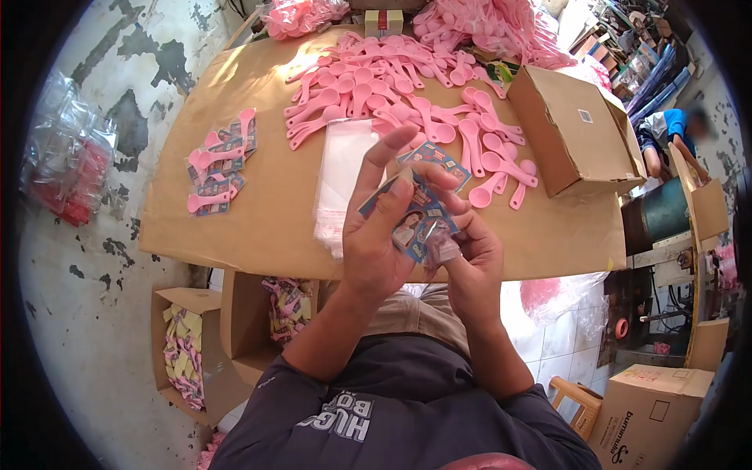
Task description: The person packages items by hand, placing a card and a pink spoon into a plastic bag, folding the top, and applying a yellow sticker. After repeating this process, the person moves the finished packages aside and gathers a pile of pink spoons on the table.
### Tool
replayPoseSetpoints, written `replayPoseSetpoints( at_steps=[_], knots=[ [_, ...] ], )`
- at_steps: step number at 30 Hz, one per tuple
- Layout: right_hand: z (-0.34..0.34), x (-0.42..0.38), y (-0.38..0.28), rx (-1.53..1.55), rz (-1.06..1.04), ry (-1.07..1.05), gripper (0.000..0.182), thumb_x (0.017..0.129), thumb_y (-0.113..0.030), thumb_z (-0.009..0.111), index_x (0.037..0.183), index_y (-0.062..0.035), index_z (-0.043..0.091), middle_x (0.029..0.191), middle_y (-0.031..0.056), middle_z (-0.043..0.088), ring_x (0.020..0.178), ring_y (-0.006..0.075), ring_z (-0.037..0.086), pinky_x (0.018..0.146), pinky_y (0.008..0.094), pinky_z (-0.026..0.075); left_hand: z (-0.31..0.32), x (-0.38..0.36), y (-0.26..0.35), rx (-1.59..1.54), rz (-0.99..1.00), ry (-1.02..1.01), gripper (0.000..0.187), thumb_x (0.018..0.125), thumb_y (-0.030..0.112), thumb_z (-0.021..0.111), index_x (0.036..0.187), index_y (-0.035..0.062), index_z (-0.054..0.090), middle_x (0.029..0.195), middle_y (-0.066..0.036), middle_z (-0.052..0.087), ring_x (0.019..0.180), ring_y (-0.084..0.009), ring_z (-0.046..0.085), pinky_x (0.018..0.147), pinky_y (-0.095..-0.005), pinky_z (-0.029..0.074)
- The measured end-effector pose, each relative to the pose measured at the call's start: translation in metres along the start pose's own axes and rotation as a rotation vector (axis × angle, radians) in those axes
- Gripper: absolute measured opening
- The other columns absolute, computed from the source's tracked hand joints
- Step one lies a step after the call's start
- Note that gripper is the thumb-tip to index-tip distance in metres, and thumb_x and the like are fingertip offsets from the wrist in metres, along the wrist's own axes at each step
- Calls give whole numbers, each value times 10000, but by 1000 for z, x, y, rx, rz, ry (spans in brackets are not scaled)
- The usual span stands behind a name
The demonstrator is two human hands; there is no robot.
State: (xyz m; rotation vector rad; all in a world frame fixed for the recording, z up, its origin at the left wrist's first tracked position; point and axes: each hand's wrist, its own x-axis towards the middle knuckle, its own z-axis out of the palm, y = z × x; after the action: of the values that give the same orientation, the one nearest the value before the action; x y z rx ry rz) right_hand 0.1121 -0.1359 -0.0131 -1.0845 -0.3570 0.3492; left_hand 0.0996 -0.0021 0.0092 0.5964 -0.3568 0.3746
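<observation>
My left hand (377, 239) pinches a blue printed card (421, 222) between thumb and fingers, with its index finger raised. My right hand (476, 254) is closed on a crinkled clear plastic bag (442, 244) at the lower end of that card. Just behind my hands, another blue card (439, 163) lies on the table. A stack of clear plastic bags (341, 168) lies flat, partly behind my left hand. Pink spoons (362, 95) are heaped loosely beyond it, some reaching over to the right.
Several pink spoons on cards (218, 160) lie at the table's left. A cardboard box (576, 129) stands on the brown table (258, 227) at right. Boxes of packed items (184, 348) sit below left. A person (674, 133) bends at far right.
</observation>
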Motion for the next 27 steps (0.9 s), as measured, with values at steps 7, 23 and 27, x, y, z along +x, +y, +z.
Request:
replayPoseSetpoints(
  at_steps=[7, 23, 27],
  knots=[
    [16, 11, 8, -76, -112, 117, 223, 931, -75, 779, 938, -72, 556, 882, -11, 622, 764, 39, 577, 645, 213, 468, -1, -6, -4, 109, -4, 34, 558, 1079, 240, 556, 1521, -25, 343, 1078, -145, 664, 954, -233, 684, 847, -401, 590],
    [-86, 39, -46, -1343, -563, 268, 163, 937, -110, 686, 1085, -62, 734, 1115, 106, 695, 1007, 321, 620, 845, 413, 505, -39, 0, 39, -7, 80, 394, 370, 1059, 311, 623, 1325, 67, 545, 918, -38, 619, 852, -140, 622, 862, -354, 557],
    [-132, 64, -40, -1644, -472, 338, 226, 996, -165, 602, 1142, -40, 720, 1143, 139, 681, 1086, 343, 603, 914, 430, 495, -45, 3, 40, -6, 91, 295, 378, 1053, 330, 630, 1312, 68, 543, 900, -32, 603, 841, -137, 616, 857, -354, 558]
  ],
)
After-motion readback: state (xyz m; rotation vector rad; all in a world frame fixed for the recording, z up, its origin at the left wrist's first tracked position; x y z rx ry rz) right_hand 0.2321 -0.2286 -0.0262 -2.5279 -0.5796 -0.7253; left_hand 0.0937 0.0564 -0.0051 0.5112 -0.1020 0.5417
